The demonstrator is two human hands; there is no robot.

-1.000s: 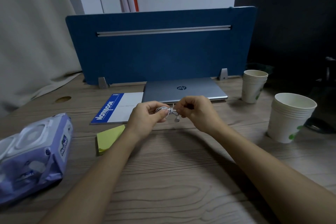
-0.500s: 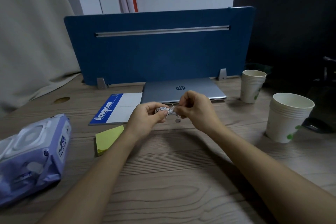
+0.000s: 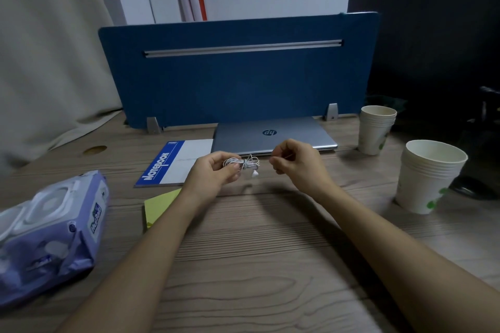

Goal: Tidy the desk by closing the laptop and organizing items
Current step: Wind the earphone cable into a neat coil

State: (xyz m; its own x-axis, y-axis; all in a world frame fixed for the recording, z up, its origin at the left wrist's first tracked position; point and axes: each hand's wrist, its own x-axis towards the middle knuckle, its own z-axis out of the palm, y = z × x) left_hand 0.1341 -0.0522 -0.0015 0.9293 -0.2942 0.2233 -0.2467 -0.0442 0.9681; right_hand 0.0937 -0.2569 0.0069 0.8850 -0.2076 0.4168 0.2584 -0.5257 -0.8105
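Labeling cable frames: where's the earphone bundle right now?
Head view, center: the coiled white earphone cable is gripped in the left hand, held above the desk just in front of the closed laptop, right of the notebook.

A silver laptop (image 3: 273,136) lies shut and flat at the back of the wooden tabletop (image 3: 257,265), just before a blue divider. A blue-and-white notebook (image 3: 176,162) lies flat just left of it. A yellow sticky pad (image 3: 159,205) lies nearer, partly under the left forearm. A white earphone cord (image 3: 242,163), wound into a small bundle with one earbud dangling, is held above the tabletop. A purple wipes pack (image 3: 51,235) lies at the far left. Two stacks of paper cups (image 3: 430,176) stand upright at the right.
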